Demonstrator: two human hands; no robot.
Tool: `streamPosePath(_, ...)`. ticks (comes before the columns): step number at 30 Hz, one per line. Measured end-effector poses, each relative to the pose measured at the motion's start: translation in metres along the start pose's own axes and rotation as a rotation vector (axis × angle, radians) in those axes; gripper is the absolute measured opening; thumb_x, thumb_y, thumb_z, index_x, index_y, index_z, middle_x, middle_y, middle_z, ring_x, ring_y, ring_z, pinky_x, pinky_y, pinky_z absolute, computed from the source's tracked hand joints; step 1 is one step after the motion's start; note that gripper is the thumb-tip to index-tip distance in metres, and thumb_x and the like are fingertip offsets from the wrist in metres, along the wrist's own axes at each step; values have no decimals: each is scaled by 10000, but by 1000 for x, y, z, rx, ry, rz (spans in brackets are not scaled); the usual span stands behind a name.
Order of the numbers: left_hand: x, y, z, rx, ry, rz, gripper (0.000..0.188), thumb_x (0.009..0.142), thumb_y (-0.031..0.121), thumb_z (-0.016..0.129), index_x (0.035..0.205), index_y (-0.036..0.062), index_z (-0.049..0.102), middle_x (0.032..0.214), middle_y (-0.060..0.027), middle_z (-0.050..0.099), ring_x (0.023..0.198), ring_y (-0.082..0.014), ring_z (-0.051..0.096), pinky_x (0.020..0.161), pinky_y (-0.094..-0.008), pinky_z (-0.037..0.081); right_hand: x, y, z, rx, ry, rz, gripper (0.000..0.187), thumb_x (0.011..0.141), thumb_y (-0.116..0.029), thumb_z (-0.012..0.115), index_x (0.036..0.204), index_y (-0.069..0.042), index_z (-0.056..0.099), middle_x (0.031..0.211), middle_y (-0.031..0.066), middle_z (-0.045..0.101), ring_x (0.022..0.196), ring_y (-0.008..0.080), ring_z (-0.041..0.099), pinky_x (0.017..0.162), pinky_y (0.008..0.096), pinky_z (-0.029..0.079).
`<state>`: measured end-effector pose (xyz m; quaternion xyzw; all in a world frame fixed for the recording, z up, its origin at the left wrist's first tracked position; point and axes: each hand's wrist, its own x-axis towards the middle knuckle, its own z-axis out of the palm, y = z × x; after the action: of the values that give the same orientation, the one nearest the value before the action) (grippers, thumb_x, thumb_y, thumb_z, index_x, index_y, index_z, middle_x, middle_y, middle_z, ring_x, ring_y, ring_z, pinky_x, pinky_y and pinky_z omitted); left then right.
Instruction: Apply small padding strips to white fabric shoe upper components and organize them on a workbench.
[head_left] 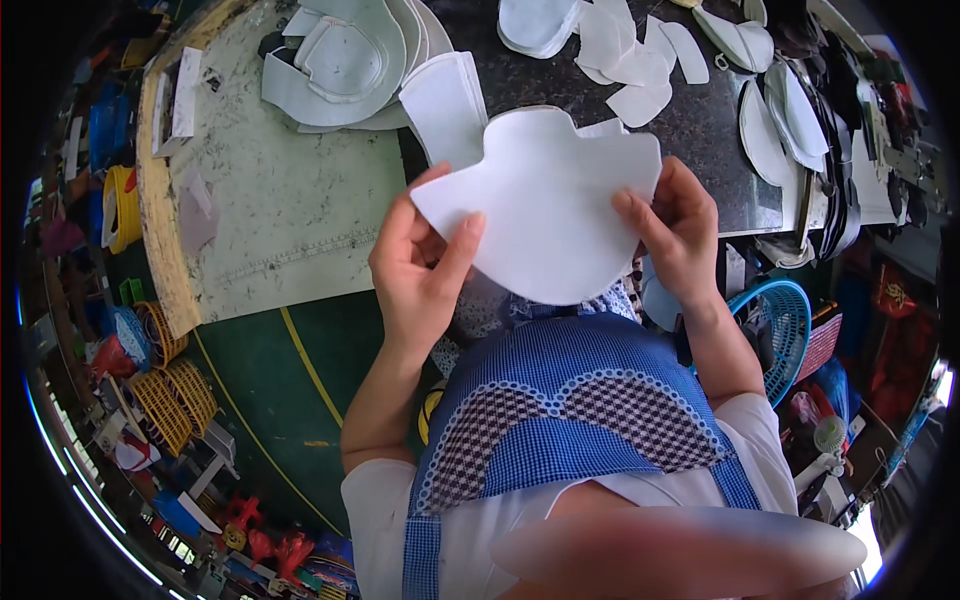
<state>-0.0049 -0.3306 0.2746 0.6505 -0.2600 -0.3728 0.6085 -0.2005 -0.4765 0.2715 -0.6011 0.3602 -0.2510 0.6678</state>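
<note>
Between my two hands I hold up a white cut shoe-upper piece (550, 210), with a rounded tab at its far side and a curved near edge. My left hand (422, 260) pinches its left wing, thumb on top and fingers underneath. On the right wing, my right hand (675, 225) grips the same way, thumb on top. Just beyond the piece, a stack of narrower white pieces (445, 100) lies on the table. Behind the held piece, the corner of another white piece (603, 128) peeks out, mostly hidden.
A pale green cutting board (290, 220) covers the table's left, with nested white pieces (345, 65) at its far end. Loose white pieces (640, 65) lie on the dark tabletop (690, 150). White and black parts (790, 115) crowd the right. A blue basket (775, 325) stands beside my right forearm.
</note>
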Motion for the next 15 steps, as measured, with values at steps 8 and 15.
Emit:
streamPosePath(8,13,-35,0,61,-59,38,622,938,95,670,1441,-5,318,965,-167,717,821,-127,683,693,-225,528,4,19,-1,-58,48,111,180,950,-146,675,1000,-5,574,804,26,678,609,14,588,473,157,421)
streamPosePath(15,17,-35,1,36,-51,41,656,935,78,668,1454,6,273,944,-182,715,822,-146,690,687,-232,535,12,23,-1,-76,59,183,265,954,-224,677,1027,10,577,734,32,664,565,33,587,459,172,431)
